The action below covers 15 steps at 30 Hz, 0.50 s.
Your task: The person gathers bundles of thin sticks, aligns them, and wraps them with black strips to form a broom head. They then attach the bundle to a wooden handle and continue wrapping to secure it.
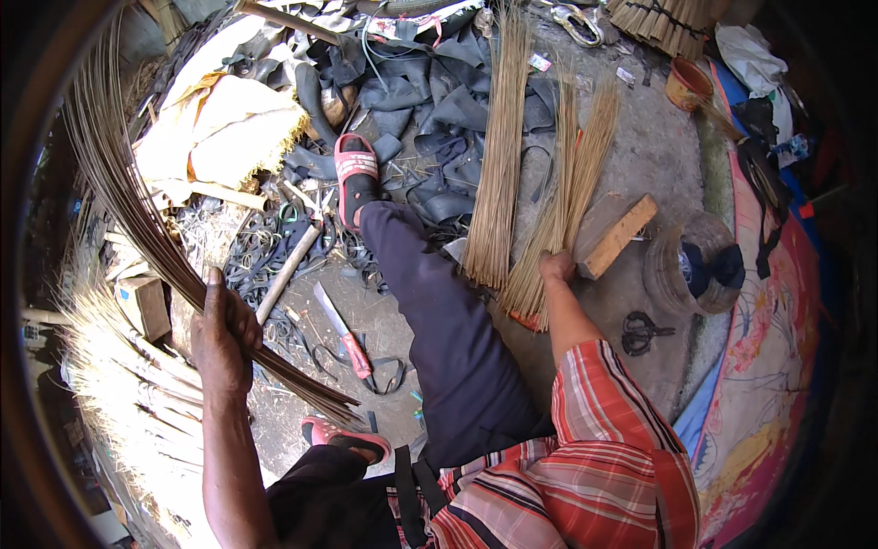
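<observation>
My left hand is closed around a bundle of long, thin broom sticks, thumb up. The bundle slants from the upper left down to its lower ends near my foot. On the right, my right hand is closed at the lower part of a loose pile of broom sticks lying on the floor; its fingertips are partly hidden. Another straight bundle of broom sticks lies just left of that pile. A rectangular wooden block rests beside my right hand.
A knife with a red handle and a wooden stick lie between my feet. Black scissors sit at the right, below a coil. Black rubber scraps cover the far floor. Pale broom bundles lie at the left.
</observation>
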Motion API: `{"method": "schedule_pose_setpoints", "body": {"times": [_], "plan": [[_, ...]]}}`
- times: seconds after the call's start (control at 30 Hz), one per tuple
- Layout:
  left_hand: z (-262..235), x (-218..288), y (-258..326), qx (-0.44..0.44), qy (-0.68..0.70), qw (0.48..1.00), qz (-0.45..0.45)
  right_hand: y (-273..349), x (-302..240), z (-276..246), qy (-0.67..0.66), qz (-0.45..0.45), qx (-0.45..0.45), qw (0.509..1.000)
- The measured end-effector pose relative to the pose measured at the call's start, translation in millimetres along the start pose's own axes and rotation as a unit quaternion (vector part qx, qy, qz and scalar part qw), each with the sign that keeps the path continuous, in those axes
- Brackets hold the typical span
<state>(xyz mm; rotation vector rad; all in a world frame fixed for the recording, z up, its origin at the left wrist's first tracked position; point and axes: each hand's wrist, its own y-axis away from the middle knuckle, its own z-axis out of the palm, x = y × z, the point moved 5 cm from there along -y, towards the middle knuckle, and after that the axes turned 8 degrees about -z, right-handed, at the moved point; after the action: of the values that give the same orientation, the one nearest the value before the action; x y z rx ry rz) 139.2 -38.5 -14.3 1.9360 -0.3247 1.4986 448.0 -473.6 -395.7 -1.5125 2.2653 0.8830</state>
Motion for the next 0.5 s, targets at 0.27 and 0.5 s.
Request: {"method": "schedule_pose_setpoints", "body": {"times": [0.27, 0.5], "plan": [[9, 3, 8, -0.014, -0.008, 1.000, 0.007, -21, 11, 12, -0.142, -0.019, 0.006, 0.990], [13, 12, 20, -0.016, 0.002, 0.999, 0.028, -7, -12, -15, -0.145, -0.151, 0.077, 0.975]]}}
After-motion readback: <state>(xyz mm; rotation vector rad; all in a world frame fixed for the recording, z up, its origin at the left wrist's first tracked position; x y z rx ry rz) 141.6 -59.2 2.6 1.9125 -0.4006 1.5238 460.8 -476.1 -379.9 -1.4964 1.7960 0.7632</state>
